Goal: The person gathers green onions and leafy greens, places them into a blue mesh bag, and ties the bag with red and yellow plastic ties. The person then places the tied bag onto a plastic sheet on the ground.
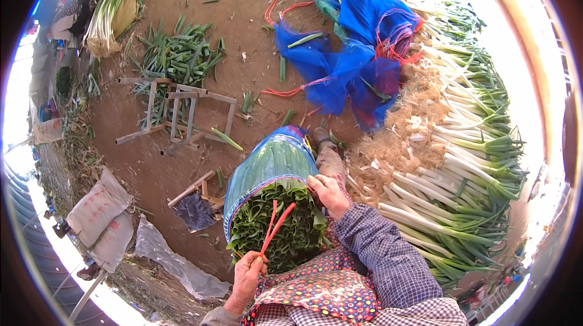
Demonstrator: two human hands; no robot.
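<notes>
A blue mesh bag (268, 157) packed with green leaves stands upright or slightly tilted before my lap, its mouth towards me. The cut leaf ends (278, 230) fill that mouth. My left hand (249, 271) pinches a red plastic cord (273, 230), whose two strands rise across the leaves. At the bag's far right rim rests my right hand (329, 193), fingers curled on the mesh edge; part of its grip is hidden. A patterned apron (319, 285) covers my lap, just under the bag.
Leeks (460, 180) lie in a long row on the right, roots inward. Blue mesh bags (360, 48) with red cords are heaped ahead. Left are a metal frame (175, 112), cut leaf tops (182, 57), a low wooden stool (196, 189) and printed sacks (100, 212). A person (73, 16) is far left.
</notes>
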